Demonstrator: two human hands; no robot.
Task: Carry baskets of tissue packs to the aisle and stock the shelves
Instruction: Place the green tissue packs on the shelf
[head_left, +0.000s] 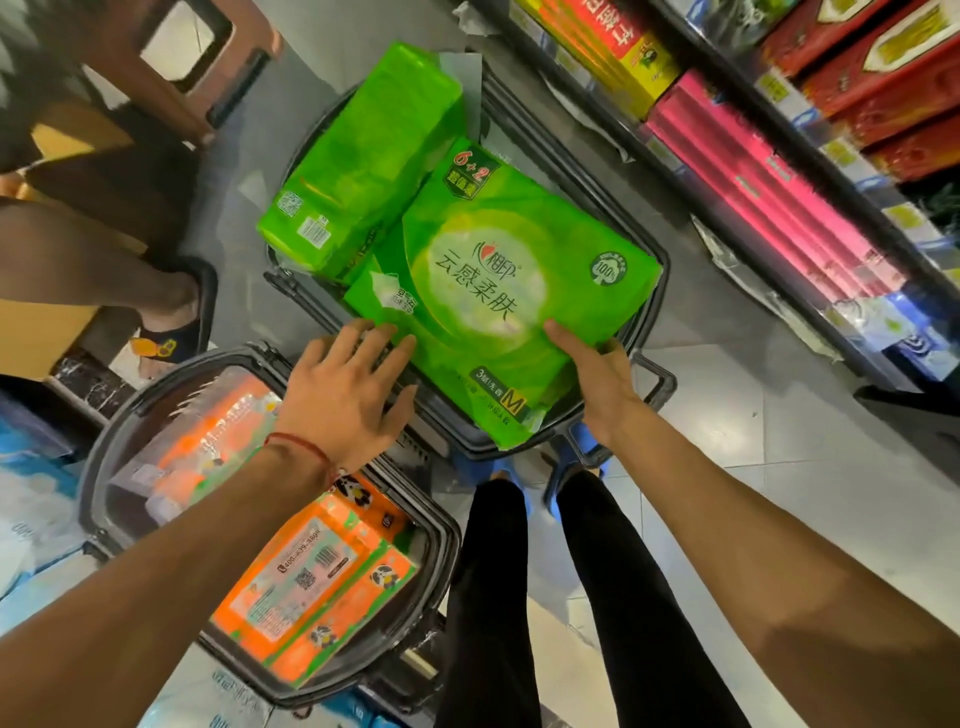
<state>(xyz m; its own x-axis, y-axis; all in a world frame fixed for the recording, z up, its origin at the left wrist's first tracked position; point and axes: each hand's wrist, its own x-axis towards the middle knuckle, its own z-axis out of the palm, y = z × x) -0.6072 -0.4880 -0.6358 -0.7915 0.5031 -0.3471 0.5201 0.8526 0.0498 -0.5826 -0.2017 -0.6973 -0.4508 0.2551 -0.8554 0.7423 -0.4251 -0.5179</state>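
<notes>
While the left hand lies flat with its fingers spread wide, fingertips touching the near left edge of the green tissue pack, the right hand grips the pack's near right edge, thumb stretched over the top face and the other fingers hidden beneath. A red string bracelet circles the left wrist. Below the hands stand the person's own legs in black trousers. Another person's bare leg is at the left, with a brown stool at the top left. Shelves of red, pink and yellow boxes run along the right, close by. The pack lies tilted across the top of a dark basket on the floor, leaning on a second green pack in the same basket. Just beside it at the lower left, a second dark basket holds orange tissue packs
</notes>
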